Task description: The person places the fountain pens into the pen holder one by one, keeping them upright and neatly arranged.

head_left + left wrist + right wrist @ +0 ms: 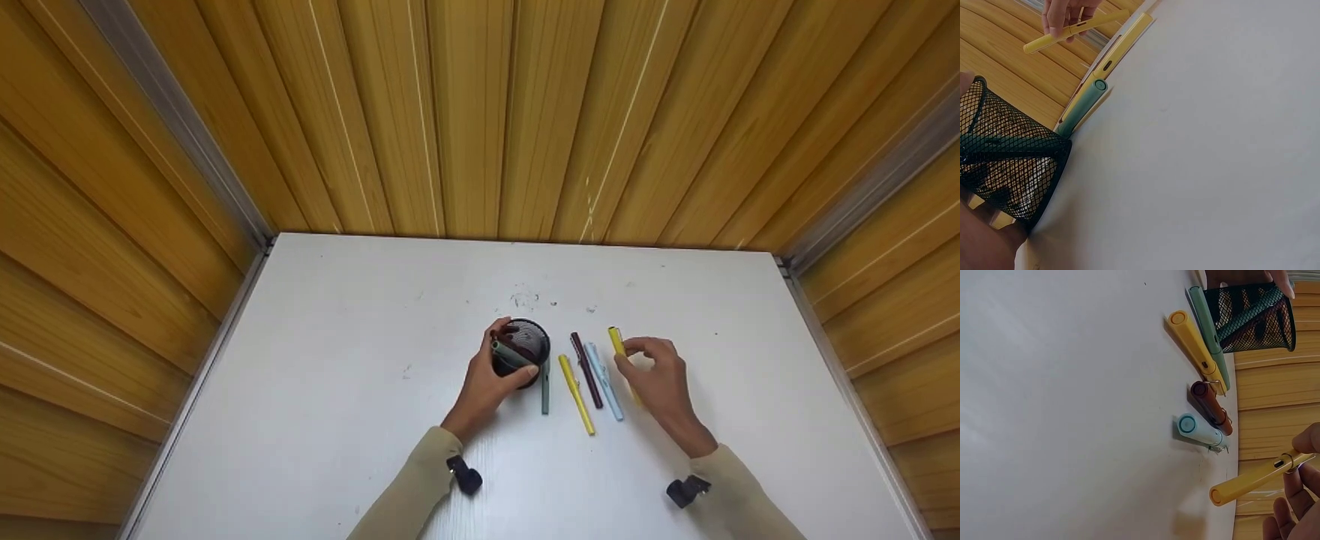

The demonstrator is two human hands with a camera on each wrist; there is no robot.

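A black mesh pen cup (534,339) stands mid-table, and my left hand (501,360) grips it round the rim and side. A dark green pen (508,352) leans inside it. My right hand (628,354) pinches a yellow pen (616,341) by its clip end and holds it just above the table; the right wrist view shows this pen (1252,481) lifted. Between the hands, lying side by side, are a green pen (545,396), a second yellow pen (576,394), a maroon pen (586,371) and a light blue pen (604,382).
The white table (337,420) is enclosed by wooden slat walls (480,112) on the left, back and right. Small scuff marks (525,298) sit behind the cup. A wrist camera is strapped to each beige sleeve.
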